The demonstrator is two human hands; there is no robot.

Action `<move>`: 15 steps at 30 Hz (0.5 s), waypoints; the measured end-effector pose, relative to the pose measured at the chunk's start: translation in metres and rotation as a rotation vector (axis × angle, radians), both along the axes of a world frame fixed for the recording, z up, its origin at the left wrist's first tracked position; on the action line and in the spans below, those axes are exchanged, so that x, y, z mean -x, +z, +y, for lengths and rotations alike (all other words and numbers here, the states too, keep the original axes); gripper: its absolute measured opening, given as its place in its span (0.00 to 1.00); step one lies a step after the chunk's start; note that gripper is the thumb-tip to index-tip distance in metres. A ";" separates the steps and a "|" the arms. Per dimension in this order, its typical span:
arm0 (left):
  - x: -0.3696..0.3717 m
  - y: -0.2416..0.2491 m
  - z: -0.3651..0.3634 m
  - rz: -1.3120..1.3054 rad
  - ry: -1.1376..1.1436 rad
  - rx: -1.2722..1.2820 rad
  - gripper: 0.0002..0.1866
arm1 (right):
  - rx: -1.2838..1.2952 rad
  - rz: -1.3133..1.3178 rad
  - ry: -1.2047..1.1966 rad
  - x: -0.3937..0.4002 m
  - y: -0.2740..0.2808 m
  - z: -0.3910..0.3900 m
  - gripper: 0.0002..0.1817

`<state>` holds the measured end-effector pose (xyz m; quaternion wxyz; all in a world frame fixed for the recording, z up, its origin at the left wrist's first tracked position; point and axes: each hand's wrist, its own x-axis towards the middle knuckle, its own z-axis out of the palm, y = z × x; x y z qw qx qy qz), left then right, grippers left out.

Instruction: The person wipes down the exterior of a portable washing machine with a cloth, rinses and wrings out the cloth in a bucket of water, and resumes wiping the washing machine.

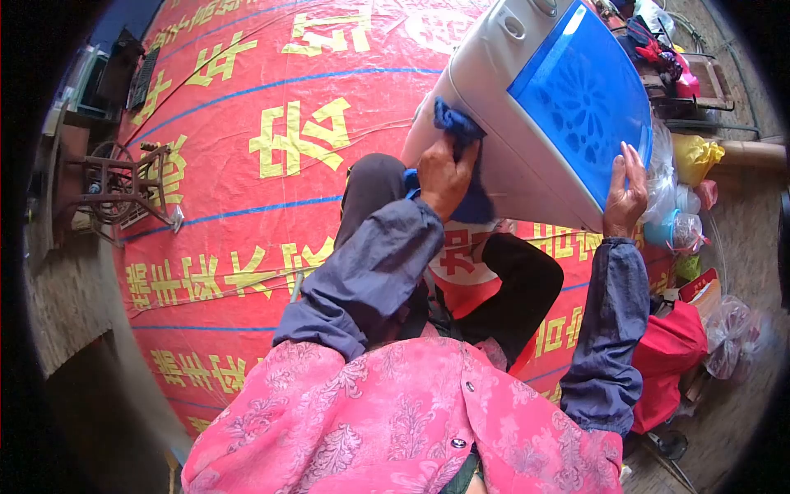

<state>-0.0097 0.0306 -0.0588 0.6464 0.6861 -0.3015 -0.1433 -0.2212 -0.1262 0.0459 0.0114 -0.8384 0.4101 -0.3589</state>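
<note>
A white plastic appliance with a blue patterned panel stands tilted in front of my knees. My left hand is closed round a bunched dark blue cloth, pressing it against the side of the white housing. Part of the cloth hangs below the fingers. At the lower right corner of the appliance, my right hand lies against the edge with its fingers stretched along the blue panel. What the appliance rests on is hidden.
A red sheet with yellow characters and blue lines covers the ground. To the left stands a rusty metal frame with a wheel. Along the right lie a yellow bag, clear plastic bags and a red cloth.
</note>
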 end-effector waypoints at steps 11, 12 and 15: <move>-0.015 -0.147 -0.021 0.116 -0.087 -0.689 0.24 | 0.001 -0.007 -0.009 0.002 -0.004 -0.004 0.15; -0.008 -0.137 -0.016 0.087 -0.087 -0.642 0.24 | -0.001 -0.010 -0.010 0.003 -0.003 -0.003 0.15; -0.001 -0.066 -0.007 0.044 -0.048 -0.418 0.23 | -0.020 -0.021 -0.013 0.002 -0.002 -0.003 0.15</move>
